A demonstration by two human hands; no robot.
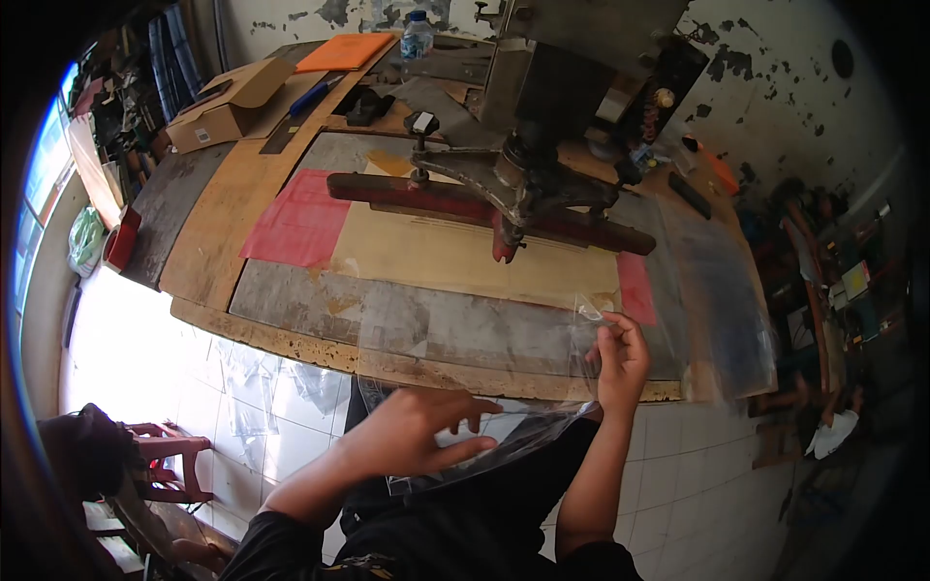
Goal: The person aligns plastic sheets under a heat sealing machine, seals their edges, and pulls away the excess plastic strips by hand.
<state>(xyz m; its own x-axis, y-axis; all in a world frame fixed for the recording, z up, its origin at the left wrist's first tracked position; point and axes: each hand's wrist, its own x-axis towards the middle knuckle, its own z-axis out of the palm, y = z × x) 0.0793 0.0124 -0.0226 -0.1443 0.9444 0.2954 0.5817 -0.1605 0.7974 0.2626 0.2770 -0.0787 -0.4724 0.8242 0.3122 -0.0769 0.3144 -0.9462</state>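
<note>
My right hand [623,363] pinches the upper right of a clear plastic sheet [523,426] between thumb and fingers; my left hand [421,431] is loose over it, thumb and fingers apart, though I can't tell whether it touches. The sheet slopes from above the near edge of the desk [203,223] toward my lap, its lower edge slanting up to the right; which side is longer I can't make out. Beyond, a metal press [509,184] stands above a tan panel [436,252]. White tiles [300,445] cover the floor; the wall [775,107] is peeling.
</note>
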